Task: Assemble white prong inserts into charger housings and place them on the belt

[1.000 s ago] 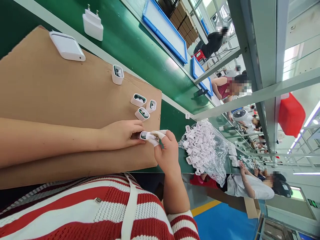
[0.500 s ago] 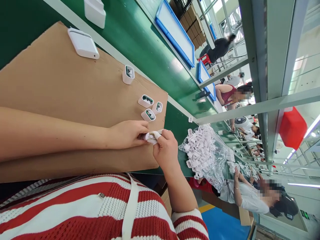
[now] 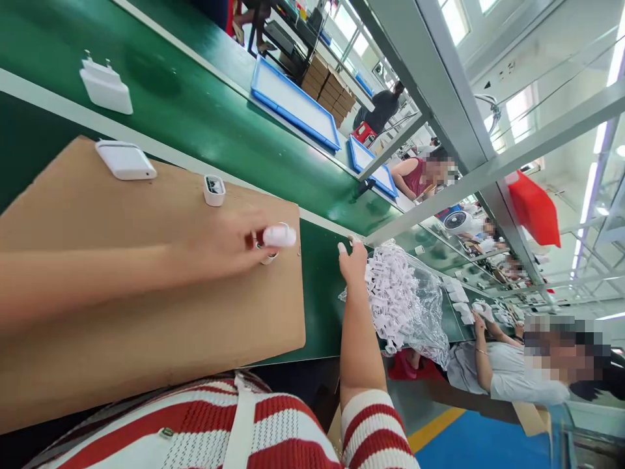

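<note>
Pinching a white charger shell point(image 3: 279, 236) at my left hand's point(image 3: 227, 246) fingertips, just over the cardboard sheet point(image 3: 146, 312) that cushions it, I hold my right hand point(image 3: 352, 262) open and empty against the bag of white parts point(image 3: 405, 306), kept within easy reach.

Left hand point(image 3: 219, 246) pinches a small white plastic charger shell point(image 3: 279, 236), blurred, above the brown cardboard sheet point(image 3: 146, 312) on the green worktop point(image 3: 205, 111). Right hand point(image 3: 352, 262), fingers spread, lies just beside a clear plastic bag of white parts point(image 3: 407, 303).
</note>
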A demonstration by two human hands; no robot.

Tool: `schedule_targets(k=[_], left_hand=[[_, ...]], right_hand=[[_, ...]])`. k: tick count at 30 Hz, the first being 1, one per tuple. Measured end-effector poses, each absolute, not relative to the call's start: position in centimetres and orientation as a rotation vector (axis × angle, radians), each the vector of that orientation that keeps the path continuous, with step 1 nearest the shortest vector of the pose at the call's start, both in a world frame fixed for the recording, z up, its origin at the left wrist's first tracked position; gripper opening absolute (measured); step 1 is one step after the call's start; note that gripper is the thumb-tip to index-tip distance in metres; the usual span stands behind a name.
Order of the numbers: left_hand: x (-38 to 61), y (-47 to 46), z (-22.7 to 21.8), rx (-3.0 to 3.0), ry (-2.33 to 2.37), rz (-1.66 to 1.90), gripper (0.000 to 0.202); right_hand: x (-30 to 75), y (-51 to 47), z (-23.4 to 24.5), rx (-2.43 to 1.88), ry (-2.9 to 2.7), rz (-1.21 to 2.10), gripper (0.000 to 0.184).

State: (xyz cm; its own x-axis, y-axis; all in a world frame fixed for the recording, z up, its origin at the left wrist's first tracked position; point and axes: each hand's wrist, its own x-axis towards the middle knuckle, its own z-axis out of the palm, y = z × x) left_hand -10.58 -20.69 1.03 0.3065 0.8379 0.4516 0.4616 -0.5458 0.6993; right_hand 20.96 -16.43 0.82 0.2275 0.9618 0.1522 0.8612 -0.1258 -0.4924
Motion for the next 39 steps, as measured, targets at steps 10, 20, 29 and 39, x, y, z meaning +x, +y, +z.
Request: schedule_targets(k=[10,20,29,39], left_hand=[[-12.1,-3.1,5.3,1.97,1.913,0.467,0.048],[-13.3,-8.1,4.7,2.327,1.685,0.634,0.068],[-14.7,-16.2,0.8,2.357,1.19,0.262,0.056],[-15.6,-21.7,0.0,2.15,1.637,0.503,0.099]], right_hand=[[22.5,-12.9,-0.1,-2.252,-1.585,0.311,0.063],[21.3,-14.1,0.2,-1.88,-1.577,0.537,0.034],[17.0,-17.1,1.8,-1.251,-1.314,1.404,0.052],[14.7,-18.6,2.4,-1.164,-1.438,1.472,0.046]])
